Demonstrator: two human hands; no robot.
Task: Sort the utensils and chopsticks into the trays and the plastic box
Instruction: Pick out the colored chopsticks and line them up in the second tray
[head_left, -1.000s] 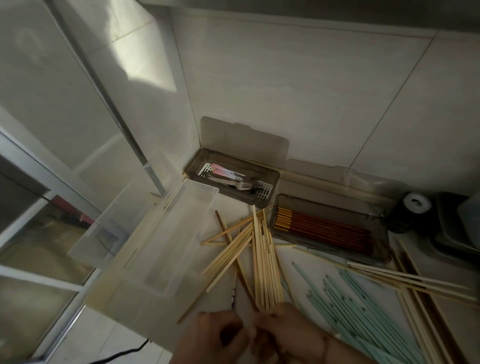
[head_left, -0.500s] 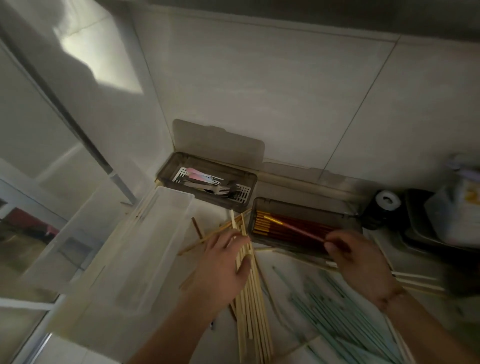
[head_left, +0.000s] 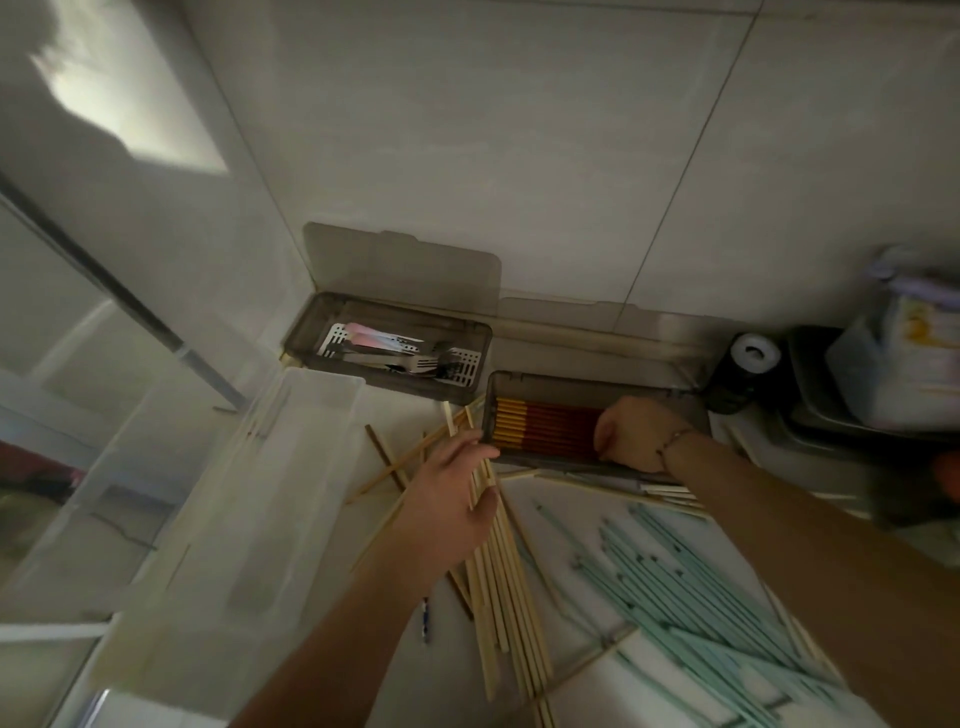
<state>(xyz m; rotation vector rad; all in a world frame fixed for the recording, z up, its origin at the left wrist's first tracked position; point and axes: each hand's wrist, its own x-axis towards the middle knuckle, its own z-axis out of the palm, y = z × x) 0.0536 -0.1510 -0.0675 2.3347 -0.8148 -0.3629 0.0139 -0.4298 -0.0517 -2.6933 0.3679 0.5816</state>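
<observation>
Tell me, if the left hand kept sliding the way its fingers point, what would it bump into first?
Probably the near-left corner of the tray of red chopsticks; the left hand points at it, fingertips nearly touching, though depth is unclear.

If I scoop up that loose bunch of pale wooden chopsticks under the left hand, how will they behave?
The pale wooden chopsticks look thin, straight and stiff, so probably light and unbending. They lie loose and crossed, so a few will likely slip or fan out of a partial grip. The left hand rests on only some; pushed sideways, they may roll or scatter.
</observation>
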